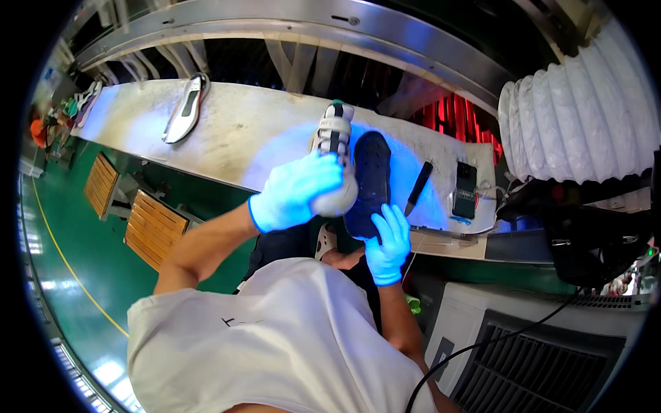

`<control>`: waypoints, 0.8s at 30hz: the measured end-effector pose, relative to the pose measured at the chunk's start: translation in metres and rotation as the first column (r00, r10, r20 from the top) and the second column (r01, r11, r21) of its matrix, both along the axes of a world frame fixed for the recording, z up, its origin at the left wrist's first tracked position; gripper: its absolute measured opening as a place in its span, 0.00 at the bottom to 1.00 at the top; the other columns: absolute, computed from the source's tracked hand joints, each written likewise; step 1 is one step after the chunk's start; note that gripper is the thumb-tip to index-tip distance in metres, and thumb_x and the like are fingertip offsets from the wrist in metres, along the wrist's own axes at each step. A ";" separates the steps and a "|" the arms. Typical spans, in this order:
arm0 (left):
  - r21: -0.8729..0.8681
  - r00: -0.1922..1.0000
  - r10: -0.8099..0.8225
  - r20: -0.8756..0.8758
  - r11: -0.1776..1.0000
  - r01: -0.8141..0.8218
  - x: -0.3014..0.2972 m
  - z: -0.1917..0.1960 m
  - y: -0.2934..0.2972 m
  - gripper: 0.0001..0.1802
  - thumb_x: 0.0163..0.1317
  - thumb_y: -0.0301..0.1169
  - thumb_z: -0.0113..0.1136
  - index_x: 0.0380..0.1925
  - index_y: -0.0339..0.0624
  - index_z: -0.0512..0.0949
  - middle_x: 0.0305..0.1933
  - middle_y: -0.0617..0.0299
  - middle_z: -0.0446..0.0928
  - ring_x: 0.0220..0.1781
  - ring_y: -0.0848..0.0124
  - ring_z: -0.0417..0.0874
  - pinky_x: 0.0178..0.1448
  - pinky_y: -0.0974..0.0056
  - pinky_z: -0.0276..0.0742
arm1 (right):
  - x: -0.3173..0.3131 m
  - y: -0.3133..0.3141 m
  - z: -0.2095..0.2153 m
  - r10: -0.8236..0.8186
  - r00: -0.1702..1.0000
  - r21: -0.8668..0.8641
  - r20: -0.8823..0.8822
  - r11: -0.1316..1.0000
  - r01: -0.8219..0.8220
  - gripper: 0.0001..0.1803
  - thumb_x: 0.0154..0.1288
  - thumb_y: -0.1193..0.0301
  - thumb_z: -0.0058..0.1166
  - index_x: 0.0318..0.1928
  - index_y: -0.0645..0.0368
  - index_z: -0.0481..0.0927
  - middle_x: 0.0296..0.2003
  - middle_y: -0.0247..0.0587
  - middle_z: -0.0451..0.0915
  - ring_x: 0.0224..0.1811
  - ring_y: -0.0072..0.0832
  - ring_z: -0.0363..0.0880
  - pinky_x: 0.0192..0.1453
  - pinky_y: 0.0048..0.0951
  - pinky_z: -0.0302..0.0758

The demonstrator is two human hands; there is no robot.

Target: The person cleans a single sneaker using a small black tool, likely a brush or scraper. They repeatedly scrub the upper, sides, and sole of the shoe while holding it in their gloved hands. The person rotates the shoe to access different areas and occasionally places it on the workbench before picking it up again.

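My left hand (296, 191), in a blue-lit glove, is closed over the side and toe of a white shoe (335, 134) with black-and-white lacing. The shoe's toe end points toward me, just above the work surface. Right beside it lies a black shoe sole (372, 158), its hollow inner face upward. My right hand (387, 244), gloved too, grips the sole's near end, with fingers along its right edge and the thumb partly hidden. To the right of the sole rests a slim black-handled tool (420, 184).
A long pale bench (234, 131) bears another white-and-black shoe part (186, 110) at left and a dark phone (465, 189) at right. Behind runs a metal machine frame (289, 22). A white ribbed duct (578, 113) and black bag (585, 237) stand right; slatted wooden seats (155, 227) stand left.
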State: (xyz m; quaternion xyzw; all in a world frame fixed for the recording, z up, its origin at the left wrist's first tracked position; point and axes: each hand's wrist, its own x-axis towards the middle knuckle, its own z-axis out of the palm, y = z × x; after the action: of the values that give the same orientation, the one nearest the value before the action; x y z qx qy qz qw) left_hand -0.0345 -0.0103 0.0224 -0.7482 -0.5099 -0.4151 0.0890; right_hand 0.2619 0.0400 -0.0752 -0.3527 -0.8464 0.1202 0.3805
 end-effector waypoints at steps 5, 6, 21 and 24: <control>-0.485 0.897 0.105 0.430 0.865 0.131 0.008 0.114 -0.006 0.35 0.52 0.34 0.88 0.62 0.44 0.86 0.57 0.51 0.90 0.54 0.56 0.94 0.60 0.57 0.89 | -0.003 -0.037 0.139 0.132 0.895 -0.226 -0.425 0.943 -0.246 0.22 0.58 0.84 0.74 0.55 0.68 0.90 0.52 0.48 0.92 0.52 0.37 0.91 0.61 0.37 0.86; -0.467 0.909 0.097 0.406 0.877 0.115 0.017 0.111 -0.007 0.37 0.51 0.34 0.89 0.63 0.43 0.86 0.58 0.51 0.90 0.57 0.60 0.93 0.63 0.58 0.89 | 0.002 -0.043 0.149 0.090 0.886 -0.280 -0.455 0.930 -0.238 0.21 0.61 0.82 0.76 0.56 0.68 0.90 0.50 0.48 0.92 0.51 0.35 0.91 0.59 0.36 0.86; 0.020 0.884 -0.325 0.335 0.941 0.338 0.059 0.041 -0.047 0.17 0.60 0.12 0.70 0.48 0.39 0.87 0.72 0.30 0.81 0.66 0.39 0.90 0.68 0.51 0.87 | -0.003 -0.015 0.143 0.185 0.657 -0.341 -0.731 0.735 -0.586 0.17 0.61 0.84 0.71 0.51 0.64 0.90 0.47 0.35 0.83 0.47 0.24 0.83 0.57 0.29 0.81; 0.005 0.852 -0.309 0.423 0.941 0.339 0.063 0.044 -0.057 0.12 0.64 0.18 0.71 0.47 0.36 0.86 0.72 0.27 0.80 0.70 0.38 0.88 0.72 0.49 0.84 | -0.002 -0.019 0.144 0.158 0.657 -0.378 -0.737 0.710 -0.594 0.17 0.60 0.84 0.74 0.50 0.64 0.90 0.46 0.35 0.82 0.46 0.24 0.82 0.55 0.28 0.80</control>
State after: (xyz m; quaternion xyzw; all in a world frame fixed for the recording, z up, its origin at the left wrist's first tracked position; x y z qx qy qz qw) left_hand 0.0284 -0.0677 0.0665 -0.7198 -0.3976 -0.5563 -0.1197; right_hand 0.2603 0.0211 0.0687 -0.1919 -0.6306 0.5733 0.4867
